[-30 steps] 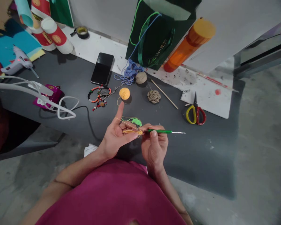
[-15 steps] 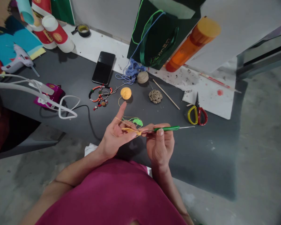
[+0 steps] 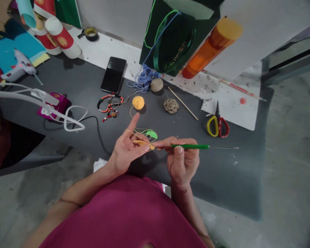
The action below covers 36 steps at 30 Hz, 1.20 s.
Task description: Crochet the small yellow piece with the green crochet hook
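Between the thumb and fingers of my left hand is a small yellow crochet piece, pinched, with the index finger raised and yellow yarn running over it. A yellow yarn ball lies just beyond that fingertip. My right hand grips a crochet hook by its green handle. One thin end of the hook reaches the yellow piece; the other points right. Behind the left fingers lies a green crocheted piece with loose green yarn. The exact stitch at the hook's tip is too small to make out.
Scissors lie to the right, near a thin stick and a beige crocheted flower. Farther back are a phone, blue yarn, a dark green bag and an orange tube. Cables cross the left side.
My right hand has moved a little right with the crochet hook, which now lies nearly level. The left hand stays almost still on the yellow piece.
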{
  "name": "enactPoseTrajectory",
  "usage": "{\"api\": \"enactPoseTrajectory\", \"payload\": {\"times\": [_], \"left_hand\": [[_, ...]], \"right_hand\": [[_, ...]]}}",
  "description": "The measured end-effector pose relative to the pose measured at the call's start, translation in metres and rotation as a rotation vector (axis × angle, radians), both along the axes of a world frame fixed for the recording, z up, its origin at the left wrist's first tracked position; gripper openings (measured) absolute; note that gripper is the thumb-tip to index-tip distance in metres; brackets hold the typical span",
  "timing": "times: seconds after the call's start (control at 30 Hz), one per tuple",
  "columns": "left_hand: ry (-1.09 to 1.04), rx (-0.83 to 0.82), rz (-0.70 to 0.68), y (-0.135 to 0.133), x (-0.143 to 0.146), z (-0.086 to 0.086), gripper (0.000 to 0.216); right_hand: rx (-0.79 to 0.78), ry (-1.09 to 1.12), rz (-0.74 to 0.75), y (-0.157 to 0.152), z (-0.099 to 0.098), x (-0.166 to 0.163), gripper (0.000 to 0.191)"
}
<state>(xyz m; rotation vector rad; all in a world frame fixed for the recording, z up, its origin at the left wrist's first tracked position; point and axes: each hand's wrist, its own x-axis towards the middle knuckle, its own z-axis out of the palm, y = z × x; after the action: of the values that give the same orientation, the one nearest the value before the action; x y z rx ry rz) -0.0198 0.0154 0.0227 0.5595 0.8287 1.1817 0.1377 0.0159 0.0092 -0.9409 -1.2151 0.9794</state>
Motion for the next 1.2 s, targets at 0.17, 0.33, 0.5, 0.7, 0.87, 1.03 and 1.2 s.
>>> {"api": "enactPoseTrajectory", "payload": {"times": [0.17,0.33,0.5,0.7,0.87,1.03,1.2], "left_hand": [[0.001,-0.004,0.000,0.000,0.000,0.002,0.095],[0.006,-0.014,-0.002,0.001,0.000,0.001,0.098],[-0.035,-0.041,-0.043,0.002,0.000,-0.001,0.099],[-0.047,-0.060,-0.081,0.003,-0.001,-0.003,0.105],[-0.032,-0.052,-0.082,0.003,0.000,-0.006,0.100],[-0.040,-0.064,-0.098,0.003,-0.001,-0.004,0.102],[-0.035,-0.095,-0.109,0.003,-0.002,-0.001,0.097]], "right_hand": [[0.061,-0.028,0.019,0.001,0.004,0.000,0.008],[0.067,-0.053,-0.017,0.000,0.004,0.000,0.007],[-0.040,-0.014,-0.027,-0.002,0.000,0.000,0.009],[-0.039,-0.017,-0.018,-0.002,-0.002,0.000,0.007],[-0.020,-0.014,-0.028,-0.002,-0.004,0.001,0.008],[-0.051,-0.025,-0.016,-0.001,-0.007,0.003,0.011],[-0.049,-0.007,0.001,-0.001,-0.008,0.004,0.011]]}}
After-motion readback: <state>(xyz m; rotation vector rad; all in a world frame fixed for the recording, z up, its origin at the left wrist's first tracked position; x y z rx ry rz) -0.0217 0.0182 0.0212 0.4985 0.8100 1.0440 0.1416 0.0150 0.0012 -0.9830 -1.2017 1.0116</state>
